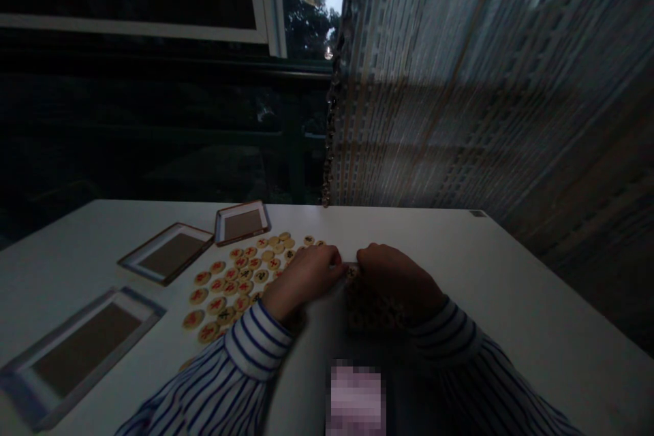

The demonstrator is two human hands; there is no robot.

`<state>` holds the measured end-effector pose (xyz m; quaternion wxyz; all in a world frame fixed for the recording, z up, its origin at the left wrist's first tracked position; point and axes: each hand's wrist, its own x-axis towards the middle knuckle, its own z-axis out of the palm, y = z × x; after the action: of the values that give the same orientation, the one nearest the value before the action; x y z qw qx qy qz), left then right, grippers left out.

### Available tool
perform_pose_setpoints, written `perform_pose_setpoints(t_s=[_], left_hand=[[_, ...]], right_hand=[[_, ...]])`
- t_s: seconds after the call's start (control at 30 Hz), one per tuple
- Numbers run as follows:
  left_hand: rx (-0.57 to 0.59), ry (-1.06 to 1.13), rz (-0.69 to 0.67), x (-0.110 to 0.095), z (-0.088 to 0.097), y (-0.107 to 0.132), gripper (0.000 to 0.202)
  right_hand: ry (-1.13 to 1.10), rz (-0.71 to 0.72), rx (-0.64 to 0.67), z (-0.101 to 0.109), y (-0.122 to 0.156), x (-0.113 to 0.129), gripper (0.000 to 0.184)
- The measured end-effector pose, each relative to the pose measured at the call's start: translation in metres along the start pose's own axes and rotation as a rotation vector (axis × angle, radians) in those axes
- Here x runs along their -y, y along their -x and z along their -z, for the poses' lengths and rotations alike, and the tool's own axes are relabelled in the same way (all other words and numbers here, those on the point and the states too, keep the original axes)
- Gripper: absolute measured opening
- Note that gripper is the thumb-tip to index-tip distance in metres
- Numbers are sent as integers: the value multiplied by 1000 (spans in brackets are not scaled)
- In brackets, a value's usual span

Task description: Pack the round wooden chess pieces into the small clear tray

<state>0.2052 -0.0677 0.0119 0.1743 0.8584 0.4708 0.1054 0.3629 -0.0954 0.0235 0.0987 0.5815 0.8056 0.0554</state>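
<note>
Wooden game discs (232, 286), smooth matt white table (511, 300), striped cloth sleeves (240, 375)

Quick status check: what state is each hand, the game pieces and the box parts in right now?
Left hand: fingertips pinched at something small, too dim to identify.
Right hand: curled, fingertips meeting the left's.
Wooden chess discs: lying flat, faces up, spread loosely on the table.
Three shallow trays: lying open, nothing visible inside.

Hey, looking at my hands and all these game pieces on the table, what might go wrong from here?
The left hand sits right beside the loose round wooden pieces; a sleeve sweep might scatter them. The right hand hides whatever lies under it, so something small there may slip unnoticed. The light is dim, so the red and dark markings could be misread.
</note>
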Motion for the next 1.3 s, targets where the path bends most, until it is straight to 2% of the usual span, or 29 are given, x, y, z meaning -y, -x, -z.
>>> perform_pose_setpoints(t_s=[0.43, 0.77, 1.03, 1.3], left_hand=[[-28, 8, -43, 4, -3, -1, 30], [-11, -9, -40, 5, -3, -1, 30], [22, -50, -32, 5, -3, -2, 29], [3, -46, -44, 5, -1, 0, 31]], right_hand=[[-9, 19, -17, -3, 2, -3, 19], [-21, 58, 8, -6, -2, -20, 20], [-20, 92, -4, -11, -5, -16, 20], [-13, 131, -20, -15, -4, -16, 19]])
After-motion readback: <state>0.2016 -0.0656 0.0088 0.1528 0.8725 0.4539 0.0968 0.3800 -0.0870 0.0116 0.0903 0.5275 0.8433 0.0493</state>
